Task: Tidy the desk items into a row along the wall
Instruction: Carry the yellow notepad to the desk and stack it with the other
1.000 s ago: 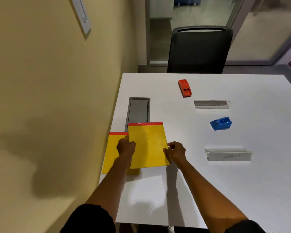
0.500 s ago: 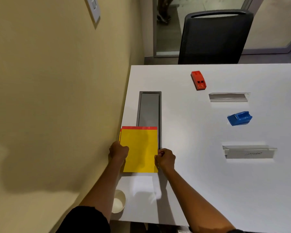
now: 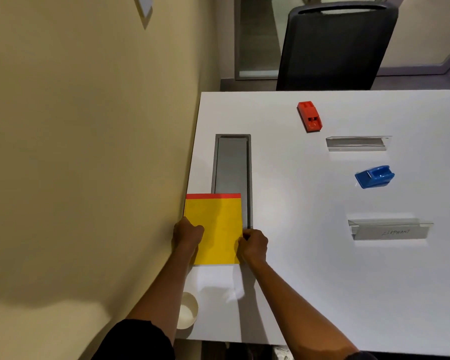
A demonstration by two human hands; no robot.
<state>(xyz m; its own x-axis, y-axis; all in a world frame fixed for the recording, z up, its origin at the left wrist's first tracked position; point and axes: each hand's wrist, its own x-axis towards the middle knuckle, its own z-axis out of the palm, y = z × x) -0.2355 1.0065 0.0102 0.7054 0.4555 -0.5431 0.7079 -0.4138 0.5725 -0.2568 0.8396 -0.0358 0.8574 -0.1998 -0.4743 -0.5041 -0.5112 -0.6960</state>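
A yellow notepad [image 3: 216, 227] with a red top strip lies on the white desk [image 3: 309, 268] against the wall, stacked squarely on a second one that is almost fully hidden. My left hand [image 3: 187, 233] grips its left edge and my right hand [image 3: 252, 245] pinches its right edge. Further out lie an orange stapler [image 3: 309, 116], a blue tape dispenser [image 3: 374, 176], a clear name holder [image 3: 357, 143] and a second clear name holder [image 3: 389, 229] with a handwritten label.
A grey recessed cable tray [image 3: 231, 165] runs along the desk beside the wall [image 3: 89, 152], partly under the notepad. A black chair [image 3: 335, 45] stands at the far end. A white cup [image 3: 187, 310] shows below the desk's left edge.
Both hands slid the upper yellow notepad left towards the wall, onto the other notepad, until the two line up. The remaining desk items kept their places.
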